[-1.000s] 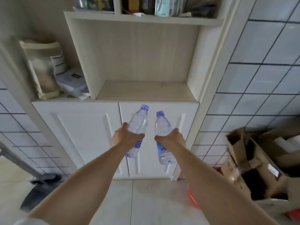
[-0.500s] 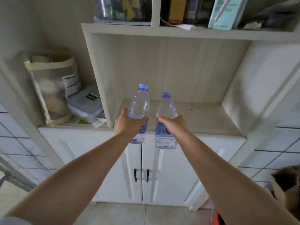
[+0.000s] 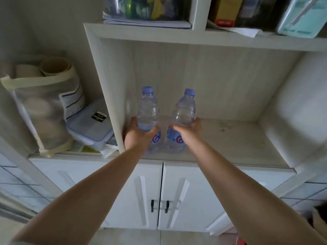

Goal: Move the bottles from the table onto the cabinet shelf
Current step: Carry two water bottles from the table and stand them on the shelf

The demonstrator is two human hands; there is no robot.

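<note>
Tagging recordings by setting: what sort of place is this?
Probably a home kitchen or utility corner: a pale wood-grain cabinet shelf above white double doors, a clear lidded plastic food container, and grey-tiled walls.

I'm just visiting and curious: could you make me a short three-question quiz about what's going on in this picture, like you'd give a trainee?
1. True or false: the left hand and the right hand each grip a bottle.
2. What colour are the caps on the left bottle and the right bottle?
A. red
B. pale purple-blue
C. green
3. Fill in: the bottles are at the front of the open cabinet shelf, just above two closed white ____.

Key: 1 true; 2 B; 3 doors.
</note>
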